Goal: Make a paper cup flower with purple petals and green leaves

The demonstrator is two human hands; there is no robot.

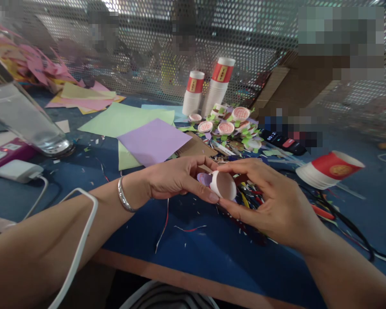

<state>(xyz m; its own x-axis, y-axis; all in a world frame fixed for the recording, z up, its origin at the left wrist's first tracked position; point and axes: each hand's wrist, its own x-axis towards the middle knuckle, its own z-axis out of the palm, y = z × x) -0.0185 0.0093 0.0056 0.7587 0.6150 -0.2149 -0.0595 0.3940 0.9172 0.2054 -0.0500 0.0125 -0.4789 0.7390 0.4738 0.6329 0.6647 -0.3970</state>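
Perhaps the left hand [175, 177] and right hand [276, 204], both pinching the small cup [224, 186], could, squeezing hard, crumple the purple scrap [203, 178] at its nine o'clock.

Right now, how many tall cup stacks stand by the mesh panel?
2: the shorter stack on the left, the taller stack just right of it. Any behind them would be hidden.

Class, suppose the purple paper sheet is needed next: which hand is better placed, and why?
Probably the left hand: the purple paper sheet lies just beyond it, farther from the right hand. Both hold the short paper cup piece; the right could keep it.
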